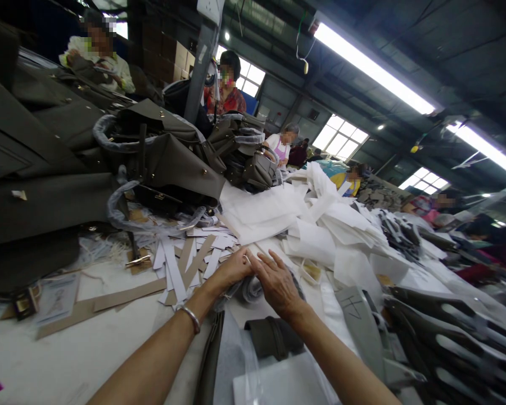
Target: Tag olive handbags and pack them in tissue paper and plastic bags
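Observation:
My left hand (235, 266) has its fingers bent together at the middle of the table; what they pinch, if anything, is hidden. Touching or almost touching it, my right hand (278, 286) has its fingers stretched out and slightly apart. Just beneath both hands lies a plastic-wrapped roll or loop (252, 289), partly covered by them. Nearer to me, between my forearms, are a dark olive strap-like piece (272, 337) and a white sheet in clear plastic (278, 382).
Olive handbags (181, 163) with plastic-wrapped handles are heaped at left. Paper strips (194, 264) lie before them. White sheets (329, 219) pile up beyond my hands. Dark cut pieces (447, 337) are stacked at right. Several people work farther back, near a metal post (202, 62).

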Demonstrator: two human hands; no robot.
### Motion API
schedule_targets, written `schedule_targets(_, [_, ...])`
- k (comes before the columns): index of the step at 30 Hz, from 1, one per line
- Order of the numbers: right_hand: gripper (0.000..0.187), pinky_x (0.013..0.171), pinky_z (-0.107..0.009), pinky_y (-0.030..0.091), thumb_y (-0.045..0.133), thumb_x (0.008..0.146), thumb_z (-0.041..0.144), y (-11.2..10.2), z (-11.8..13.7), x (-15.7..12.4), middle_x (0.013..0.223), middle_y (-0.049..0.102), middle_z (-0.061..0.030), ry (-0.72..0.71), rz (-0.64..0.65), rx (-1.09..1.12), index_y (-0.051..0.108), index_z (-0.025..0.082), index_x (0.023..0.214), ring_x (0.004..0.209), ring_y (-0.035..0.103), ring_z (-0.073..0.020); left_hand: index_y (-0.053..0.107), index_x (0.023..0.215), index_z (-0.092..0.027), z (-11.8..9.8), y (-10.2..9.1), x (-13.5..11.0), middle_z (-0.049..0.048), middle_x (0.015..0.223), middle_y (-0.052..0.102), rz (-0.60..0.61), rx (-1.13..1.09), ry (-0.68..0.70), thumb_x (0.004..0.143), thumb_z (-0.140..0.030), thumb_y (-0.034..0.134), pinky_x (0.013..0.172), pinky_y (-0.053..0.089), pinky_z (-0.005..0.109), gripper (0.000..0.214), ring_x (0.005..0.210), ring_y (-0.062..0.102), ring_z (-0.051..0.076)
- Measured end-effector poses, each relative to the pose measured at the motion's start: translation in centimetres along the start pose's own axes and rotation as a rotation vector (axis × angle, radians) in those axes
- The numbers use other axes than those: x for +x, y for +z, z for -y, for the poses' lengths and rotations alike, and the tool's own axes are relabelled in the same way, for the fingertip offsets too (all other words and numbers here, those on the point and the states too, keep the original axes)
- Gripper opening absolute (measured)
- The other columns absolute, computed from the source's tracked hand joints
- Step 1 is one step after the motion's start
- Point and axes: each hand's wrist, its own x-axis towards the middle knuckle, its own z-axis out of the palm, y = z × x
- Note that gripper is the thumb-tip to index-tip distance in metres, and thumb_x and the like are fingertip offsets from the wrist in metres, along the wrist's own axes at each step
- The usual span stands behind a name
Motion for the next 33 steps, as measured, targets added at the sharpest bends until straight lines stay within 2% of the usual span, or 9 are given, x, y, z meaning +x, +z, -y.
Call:
schedule_targets(5, [0.073, 0.113, -0.049, 0.034, 0.057, 0.081, 0.004, 1.2, -0.7, 1.5, 0.114, 0.072, -0.0138, 0.196, 0.184, 0.048, 0.035, 0.013, 0.150, 0.108, 0.065, -0.0251, 0.053, 0.098, -0.017, 0.3, -0.3, 0.0, -0.0051, 0.068, 0.056, -0.052, 0.077, -0.035, 0.063, -0.031, 0.076, 0.060, 0.040, 0.024, 0.044, 0.063, 0.054, 0.013])
schedule_targets(8, [0.085, 0.111, -0.054, 0.034, 0.072, 0.072, 0.011, -0.1, -1.4, 1.9, 0.130, 0.064, -0.0168, 0.386, 0.147, 0.224, 0.037, 0.016, 0.149, 0.121, 0.057, -0.0311, 0.054, 0.105, -0.016, -0.3, -0.8, 0.1, -0.0006, 0.079, 0.061, -0.135, 0.131, -0.024, 0.063, -0.030, 0.076, 0.069, 0.044, 0.026, 0.049, 0.075, 0.059, 0.017])
schedule_targets(11, [0.072, 0.105, -0.050, 0.040, 0.074, 0.074, 0.021, -3.5, -1.1, 0.6, 0.132, 0.062, -0.0146, 0.591, -0.047, 0.661, 0.049, 0.020, 0.141, 0.121, 0.057, -0.0298, 0.055, 0.105, -0.016, -1.7, -1.1, 0.2, 0.0049, 0.097, 0.062, -0.227, 0.173, 0.041, 0.066, -0.034, 0.073, 0.084, 0.045, 0.030, 0.047, 0.094, 0.059, 0.020])
schedule_targets(14, [0.064, 0.085, -0.039, 0.051, 0.073, 0.079, 0.034, -7.7, 1.0, -2.0, 0.106, 0.071, -0.0096, 0.854, -0.142, 1.328, 0.052, 0.021, 0.137, 0.088, 0.068, -0.0217, 0.059, 0.102, -0.016, -4.0, -0.5, -0.4, 0.0055, 0.099, 0.063, -0.205, 0.197, 0.111, 0.072, -0.038, 0.070, 0.089, 0.044, 0.032, 0.039, 0.097, 0.058, 0.021])
schedule_targets(16, [0.063, 0.069, -0.030, 0.050, 0.075, 0.079, 0.037, -9.8, 3.2, -3.9, 0.091, 0.071, -0.0045, 0.965, -0.178, 1.729, 0.053, 0.022, 0.136, 0.067, 0.063, -0.0137, 0.064, 0.099, -0.016, -5.8, 0.7, -1.5, 0.0048, 0.094, 0.066, -0.121, 0.203, 0.136, 0.075, -0.041, 0.069, 0.084, 0.045, 0.031, 0.035, 0.091, 0.060, 0.021])
schedule_targets(20, [0.051, 0.055, -0.021, 0.040, 0.078, 0.077, 0.031, -11.5, 7.5, -6.2, 0.072, 0.061, 0.0042, 0.954, -0.338, 2.228, 0.062, 0.022, 0.126, 0.049, 0.042, -0.0042, 0.069, 0.098, -0.016, -9.1, 3.7, -5.2, 0.0046, 0.086, 0.070, 0.154, 0.175, 0.100, 0.075, -0.041, 0.072, 0.072, 0.046, 0.029, 0.035, 0.078, 0.061, 0.018])
schedule_targets(24, [0.043, 0.052, -0.019, 0.035, 0.080, 0.076, 0.028, -11.3, 10.4, -6.7, 0.066, 0.052, 0.0079, 0.872, -0.535, 2.474, 0.066, 0.025, 0.117, 0.047, 0.031, -0.0026, 0.073, 0.099, -0.017, -11.3, 6.0, -9.9, 0.0050, 0.089, 0.071, 0.342, 0.091, 0.085, 0.079, -0.038, 0.074, 0.076, 0.048, 0.029, 0.030, 0.081, 0.061, 0.018])
schedule_targets(28, [0.043, 0.050, -0.019, 0.033, 0.081, 0.074, 0.030, -11.1, 12.6, -6.8, 0.070, 0.054, 0.0071, 0.836, -0.591, 2.507, 0.066, 0.026, 0.114, 0.046, 0.031, -0.0023, 0.074, 0.098, -0.015, -11.9, 7.6, -14.0, 0.0062, 0.088, 0.072, 0.200, 0.020, 0.099, 0.077, -0.038, 0.077, 0.073, 0.050, 0.028, 0.031, 0.075, 0.062, 0.016])
schedule_targets(33, [0.052, 0.048, -0.020, 0.031, 0.081, 0.076, 0.034, -11.8, 14.8, -7.4, 0.074, 0.062, 0.0029, 0.789, -0.490, 2.290, 0.062, 0.025, 0.124, 0.044, 0.038, -0.0021, 0.072, 0.091, -0.013, -11.8, 9.1, -17.7, 0.0058, 0.077, 0.072, -0.031, 0.015, 0.133, 0.079, -0.041, 0.075, 0.069, 0.051, 0.027, 0.030, 0.070, 0.064, 0.016])
